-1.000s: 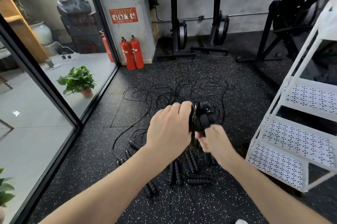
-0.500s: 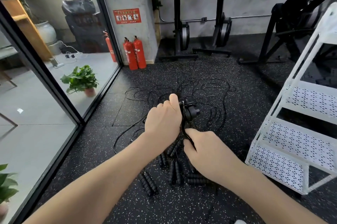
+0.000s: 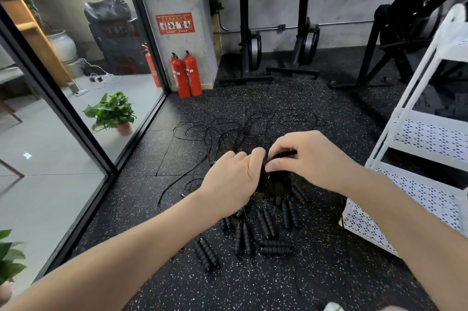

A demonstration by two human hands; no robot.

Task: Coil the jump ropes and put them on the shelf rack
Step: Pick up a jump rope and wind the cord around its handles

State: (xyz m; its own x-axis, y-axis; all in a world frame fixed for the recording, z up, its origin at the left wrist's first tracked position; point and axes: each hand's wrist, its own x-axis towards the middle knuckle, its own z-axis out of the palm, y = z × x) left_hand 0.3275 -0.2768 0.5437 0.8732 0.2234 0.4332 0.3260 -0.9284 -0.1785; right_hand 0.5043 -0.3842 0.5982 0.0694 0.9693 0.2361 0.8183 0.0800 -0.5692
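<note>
Two hands working a dark rope bundle above the gym floor.
The left hand [image 3: 231, 181] has its grip curled round the bundle [image 3: 274, 182]; the right hand [image 3: 306, 158] pinches its top, fingers together on the rope. The bundle is held between both hands, above loose ropes [image 3: 228, 131] and ribbed handles [image 3: 266, 224] lying on the floor [image 3: 316, 272]. The white rack [image 3: 428, 138] stands just to the right.
</note>
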